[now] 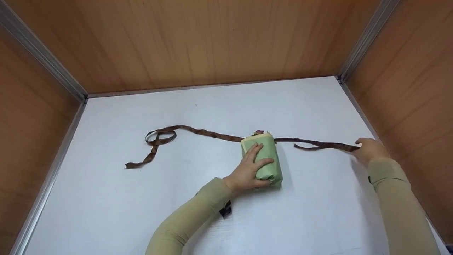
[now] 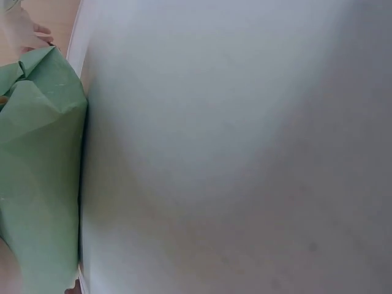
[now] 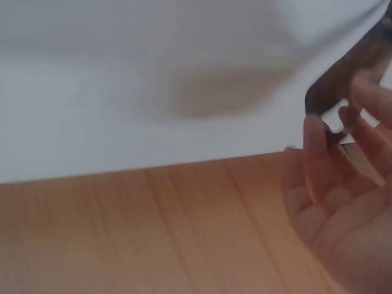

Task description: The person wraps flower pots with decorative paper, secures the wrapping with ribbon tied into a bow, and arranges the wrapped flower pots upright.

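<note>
A small bouquet (image 1: 270, 152) wrapped in green paper with a cream inner edge lies on the white table, a dark red flower head (image 1: 259, 132) peeking out at its far end. Across the wrapper my left hand (image 1: 246, 173) rests with its fingers spread and fairly straight. A brown ribbon (image 1: 212, 134) runs beneath the bouquet to both sides; on the left it makes a loose loop. Far to the right, my right hand (image 1: 371, 150) pinches the ribbon near a doubled-back end. In the right wrist view, thumb and fingers hold the ribbon (image 3: 343, 79).
Wood-grain panels (image 1: 212, 42) enclose the white table (image 1: 106, 198) at the back and both sides, with metal rails (image 1: 46, 56) at the corners. The right hand is close to the right panel (image 1: 417, 106). Beneath the left wrist a small black object (image 1: 225, 209) shows.
</note>
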Demonstrator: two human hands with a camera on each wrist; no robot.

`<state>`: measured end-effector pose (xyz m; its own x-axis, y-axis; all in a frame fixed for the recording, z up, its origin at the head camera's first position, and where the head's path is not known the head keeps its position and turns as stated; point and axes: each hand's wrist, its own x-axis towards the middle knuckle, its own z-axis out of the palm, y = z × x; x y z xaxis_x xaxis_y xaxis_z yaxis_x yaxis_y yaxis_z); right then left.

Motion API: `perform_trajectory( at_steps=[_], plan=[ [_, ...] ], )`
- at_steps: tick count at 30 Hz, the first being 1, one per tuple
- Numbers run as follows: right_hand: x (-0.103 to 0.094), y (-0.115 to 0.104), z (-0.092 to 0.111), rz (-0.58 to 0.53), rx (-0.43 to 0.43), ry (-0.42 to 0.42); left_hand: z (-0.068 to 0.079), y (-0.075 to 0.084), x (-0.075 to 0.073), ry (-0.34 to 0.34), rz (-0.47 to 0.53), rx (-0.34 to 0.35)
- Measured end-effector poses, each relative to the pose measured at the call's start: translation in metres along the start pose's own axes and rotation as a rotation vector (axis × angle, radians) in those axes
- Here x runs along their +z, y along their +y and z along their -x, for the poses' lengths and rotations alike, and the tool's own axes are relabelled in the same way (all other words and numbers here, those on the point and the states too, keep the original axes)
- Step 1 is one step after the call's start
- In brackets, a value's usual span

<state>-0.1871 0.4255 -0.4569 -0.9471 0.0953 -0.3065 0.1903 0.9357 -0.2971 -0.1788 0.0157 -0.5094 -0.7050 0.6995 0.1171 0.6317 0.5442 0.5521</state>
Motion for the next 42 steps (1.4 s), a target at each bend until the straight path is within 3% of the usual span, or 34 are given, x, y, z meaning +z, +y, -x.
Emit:
perform_trajectory(
  at_steps=[3, 7, 10, 13, 17, 21, 27, 36, 39, 42],
  plan=[
    [0.009, -0.017, -0.005, -0.024, -0.046, 0.024, 0.000, 0.000, 0.000, 0.002, -0.010, -0.001],
    [0.026, -0.056, -0.011, -0.069, -0.151, 0.053, 0.000, 0.001, -0.001, 0.001, -0.013, -0.003],
    [0.042, -0.090, -0.010, -0.150, -0.231, 0.002, 0.000, 0.001, -0.001, -0.006, -0.012, -0.011],
    [0.057, -0.121, -0.001, -0.329, -0.259, -0.164, 0.000, 0.001, -0.002, -0.007, -0.018, -0.018],
    [0.075, -0.153, 0.015, -0.571, -0.221, -0.450, 0.001, 0.001, -0.003, 0.004, -0.036, -0.006],
    [0.088, -0.174, 0.025, -0.700, -0.233, -0.587, 0.002, 0.001, -0.003, 0.011, -0.053, 0.025],
    [0.101, -0.185, 0.027, -0.874, -0.134, -0.582, 0.003, 0.000, -0.002, 0.020, -0.050, 0.026],
    [0.105, -0.194, 0.031, -0.833, -0.027, -0.491, 0.008, -0.002, -0.013, -0.083, 0.022, 0.026],
    [0.105, -0.195, 0.032, -0.808, -0.015, -0.481, 0.013, -0.002, -0.018, -0.080, 0.104, -0.044],
    [0.105, -0.194, 0.033, -0.811, -0.003, -0.479, 0.017, -0.001, -0.019, -0.019, 0.228, -0.200]
  ],
)
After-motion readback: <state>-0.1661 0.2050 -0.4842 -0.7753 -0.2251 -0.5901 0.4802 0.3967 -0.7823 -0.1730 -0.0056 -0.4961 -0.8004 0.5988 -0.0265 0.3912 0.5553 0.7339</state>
